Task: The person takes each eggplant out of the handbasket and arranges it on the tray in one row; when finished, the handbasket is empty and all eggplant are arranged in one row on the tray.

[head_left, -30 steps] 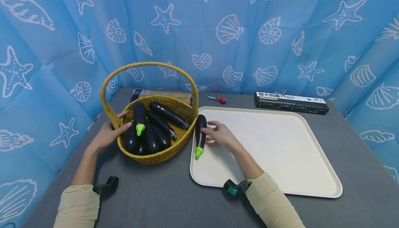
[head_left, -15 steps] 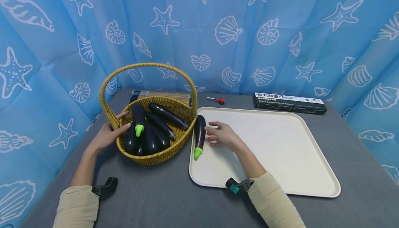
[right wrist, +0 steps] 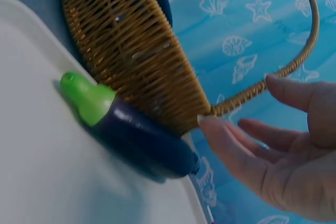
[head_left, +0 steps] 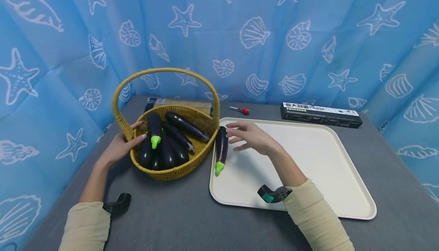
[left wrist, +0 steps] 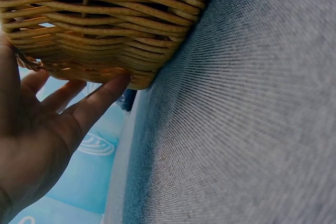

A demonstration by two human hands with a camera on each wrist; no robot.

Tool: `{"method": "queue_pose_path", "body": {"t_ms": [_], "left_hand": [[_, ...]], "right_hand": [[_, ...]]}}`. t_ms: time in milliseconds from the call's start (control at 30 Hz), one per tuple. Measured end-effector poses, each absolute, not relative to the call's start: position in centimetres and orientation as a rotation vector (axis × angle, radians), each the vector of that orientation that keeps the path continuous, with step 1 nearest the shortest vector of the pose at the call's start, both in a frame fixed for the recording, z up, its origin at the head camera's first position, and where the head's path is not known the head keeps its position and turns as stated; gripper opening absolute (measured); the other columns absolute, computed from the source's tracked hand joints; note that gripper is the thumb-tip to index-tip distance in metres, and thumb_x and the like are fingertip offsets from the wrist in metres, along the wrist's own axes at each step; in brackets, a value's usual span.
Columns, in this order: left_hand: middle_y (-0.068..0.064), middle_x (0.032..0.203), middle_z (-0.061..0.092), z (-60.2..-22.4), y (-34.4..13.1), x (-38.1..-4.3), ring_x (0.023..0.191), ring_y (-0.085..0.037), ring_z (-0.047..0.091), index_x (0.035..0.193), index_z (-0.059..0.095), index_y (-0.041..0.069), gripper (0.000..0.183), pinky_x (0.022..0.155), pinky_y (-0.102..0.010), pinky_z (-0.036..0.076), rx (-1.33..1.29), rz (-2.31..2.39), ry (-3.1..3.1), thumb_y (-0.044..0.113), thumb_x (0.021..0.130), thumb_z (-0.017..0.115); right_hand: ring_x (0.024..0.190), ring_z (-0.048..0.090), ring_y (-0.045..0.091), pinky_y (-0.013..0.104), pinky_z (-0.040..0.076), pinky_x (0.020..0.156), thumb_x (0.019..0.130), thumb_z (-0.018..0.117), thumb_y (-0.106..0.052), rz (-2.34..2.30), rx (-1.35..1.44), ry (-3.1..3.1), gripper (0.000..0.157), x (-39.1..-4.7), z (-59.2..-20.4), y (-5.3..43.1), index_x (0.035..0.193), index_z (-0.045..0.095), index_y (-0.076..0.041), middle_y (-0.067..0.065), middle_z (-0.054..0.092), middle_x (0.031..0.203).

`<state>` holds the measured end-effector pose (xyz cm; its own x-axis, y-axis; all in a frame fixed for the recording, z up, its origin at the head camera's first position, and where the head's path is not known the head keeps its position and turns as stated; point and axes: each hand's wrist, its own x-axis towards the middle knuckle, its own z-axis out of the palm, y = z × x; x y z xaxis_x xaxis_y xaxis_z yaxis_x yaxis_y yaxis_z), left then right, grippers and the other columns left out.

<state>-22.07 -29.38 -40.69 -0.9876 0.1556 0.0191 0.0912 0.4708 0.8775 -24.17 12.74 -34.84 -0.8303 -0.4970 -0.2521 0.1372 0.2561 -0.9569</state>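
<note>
A yellow wicker basket point(head_left: 175, 172) with a tall handle holds several dark eggplants point(head_left: 186, 126) with green stems. My left hand point(head_left: 118, 150) grips its left rim near the handle's foot, thumb over the edge. In the left wrist view, fingers of this left hand point(left wrist: 47, 140) reach against the woven outer wall. One eggplant point(head_left: 222, 146) lies along the left edge of a white tray point(head_left: 291, 167), green stem toward me. Above and to the right of that eggplant hovers my right hand point(head_left: 252, 136), fingers loosely spread and holding nothing. The right wrist view shows its fingertips apart from the eggplant point(right wrist: 142, 137).
At the back right lies a black pasta box point(head_left: 320, 115). A red lollipop point(head_left: 244, 111) is behind the tray, and a long packet point(head_left: 202, 107) lies partly hidden behind the basket. Blue shell-print curtain point(head_left: 219, 45) encloses the grey tabletop point(head_left: 171, 213).
My right hand has let go of the eggplant on the tray and lifted up and to the right. The left hand stays on the basket.
</note>
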Motion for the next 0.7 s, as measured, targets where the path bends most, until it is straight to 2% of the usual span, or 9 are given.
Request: {"method": "queue_pose_path", "body": {"t_ms": [100, 267, 400, 600, 700], "left_hand": [[-0.028, 0.134, 0.041, -40.8, -29.5, -22.2, 0.113, -0.033, 0.045, 0.153, 0.024, 0.015, 0.066, 0.091, -0.048, 0.043, 0.222, 1.583, 2.628, 0.035, 0.098, 0.054], [-0.032, 0.138, 0.036, -40.9, -29.7, -22.3, 0.121, -0.039, 0.04, 0.153, 0.022, 0.012, 0.067, 0.097, -0.058, 0.036, 0.201, 1.605, 2.596, 0.032, 0.098, 0.055], [-0.032, 0.138, 0.036, -40.7, -29.7, -22.3, 0.12, -0.039, 0.041, 0.153, 0.022, 0.012, 0.068, 0.096, -0.059, 0.036, 0.189, 1.597, 2.603, 0.033, 0.098, 0.056], [-0.031, 0.139, 0.036, -40.6, -29.5, -22.1, 0.121, -0.039, 0.041, 0.153, 0.024, 0.014, 0.069, 0.097, -0.059, 0.036, 0.207, 1.61, 2.607, 0.036, 0.096, 0.058], [-0.031, 0.14, 0.036, -40.7, -29.4, -22.1, 0.123, -0.041, 0.04, 0.152, 0.025, 0.013, 0.07, 0.098, -0.06, 0.035, 0.211, 1.622, 2.606, 0.036, 0.095, 0.059]], "right_hand": [[0.115, 0.052, 0.039, 0.055, 0.046, 0.09, 0.102, 0.049, -0.022, -1.601, -0.397, 1.955, 0.049, -24.2, -34.1, 11.8, 0.144, 0.037, -0.002, 0.025, 0.046, 0.133], [0.115, 0.053, 0.036, 0.047, 0.051, 0.086, 0.101, 0.051, -0.024, -1.577, -0.419, 1.889, 0.05, -24.7, -33.3, 9.3, 0.144, 0.037, -0.005, 0.025, 0.046, 0.133], [0.112, 0.056, 0.031, 0.042, 0.053, 0.083, 0.101, 0.051, -0.026, -1.582, -0.393, 1.83, 0.049, -25.3, -33.1, 6.9, 0.144, 0.039, -0.007, 0.023, 0.049, 0.131], [0.116, 0.052, 0.036, 0.043, 0.052, 0.085, 0.101, 0.051, -0.024, -1.591, -0.336, 1.736, 0.047, -26.1, -33.6, 3.0, 0.143, 0.04, -0.006, 0.021, 0.051, 0.128], [0.114, 0.054, 0.034, 0.042, 0.052, 0.085, 0.1, 0.052, -0.024, -1.592, -0.29, 1.702, 0.046, -26.4, -34.0, 1.3, 0.141, 0.042, -0.006, 0.021, 0.051, 0.129]]}}
